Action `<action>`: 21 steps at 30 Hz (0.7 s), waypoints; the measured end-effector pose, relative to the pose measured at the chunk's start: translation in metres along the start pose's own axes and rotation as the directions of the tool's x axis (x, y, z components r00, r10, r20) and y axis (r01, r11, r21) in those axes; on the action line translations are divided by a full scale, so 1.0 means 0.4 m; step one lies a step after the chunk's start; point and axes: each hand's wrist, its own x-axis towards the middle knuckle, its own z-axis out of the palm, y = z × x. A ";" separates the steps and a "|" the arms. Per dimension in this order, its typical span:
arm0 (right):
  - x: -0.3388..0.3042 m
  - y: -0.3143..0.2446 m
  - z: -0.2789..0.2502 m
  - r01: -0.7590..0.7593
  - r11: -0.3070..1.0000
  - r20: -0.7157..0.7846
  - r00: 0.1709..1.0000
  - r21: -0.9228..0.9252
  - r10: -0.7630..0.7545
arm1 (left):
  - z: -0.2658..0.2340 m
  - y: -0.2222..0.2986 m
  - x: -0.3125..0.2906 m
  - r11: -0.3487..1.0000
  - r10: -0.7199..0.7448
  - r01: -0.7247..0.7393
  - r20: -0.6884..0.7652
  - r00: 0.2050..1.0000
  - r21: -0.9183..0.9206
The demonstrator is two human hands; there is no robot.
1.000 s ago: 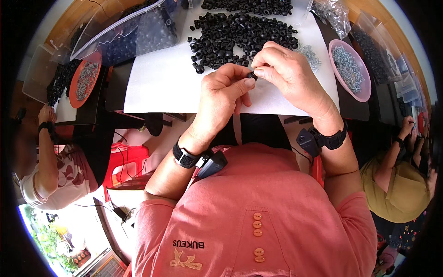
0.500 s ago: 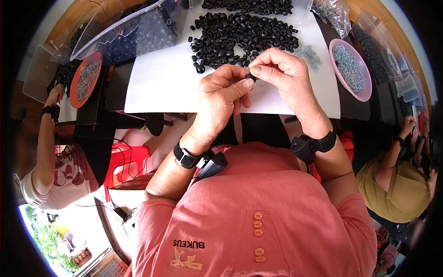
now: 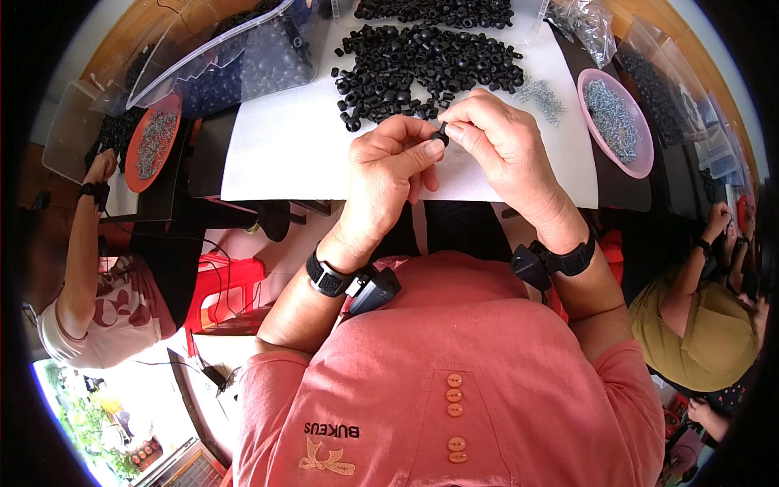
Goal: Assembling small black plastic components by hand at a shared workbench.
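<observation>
While the left hand [image 3: 385, 168] and the right hand [image 3: 505, 140] meet above the white sheet [image 3: 276, 158], a small black part [image 3: 440, 136] sits at their fingertips.

Fingers curled, the left hand pinches the part between thumb and forefinger, closed down to its width, over the sheet toward the near edge; the right hand arches in from the other side, thumb and forefinger nearly together at the part's upper end, though whether they grip it is too small to tell. Rounded, hard-looking black pieces [image 3: 434, 57] heap toward the far edge, thin silvery metal bits [image 3: 542, 97] scatter by the right edge, and a smooth pink bowl [image 3: 640, 162] stands beyond it.
</observation>
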 end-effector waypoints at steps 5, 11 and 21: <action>0.011 -0.017 -0.005 0.221 0.913 0.036 0.974 -0.344 -0.222 | 0.003 -0.003 -0.003 0.999 0.039 -0.039 -0.005 0.999 0.028; 0.005 -0.025 -0.014 0.184 0.923 0.067 0.983 -0.337 -0.172 | 0.003 -0.002 -0.006 0.999 0.025 -0.025 0.001 1.000 0.022; 0.010 -0.018 -0.012 0.173 0.950 0.069 0.985 -0.261 -0.160 | 0.000 -0.001 -0.004 0.999 0.028 -0.027 -0.020 0.999 0.037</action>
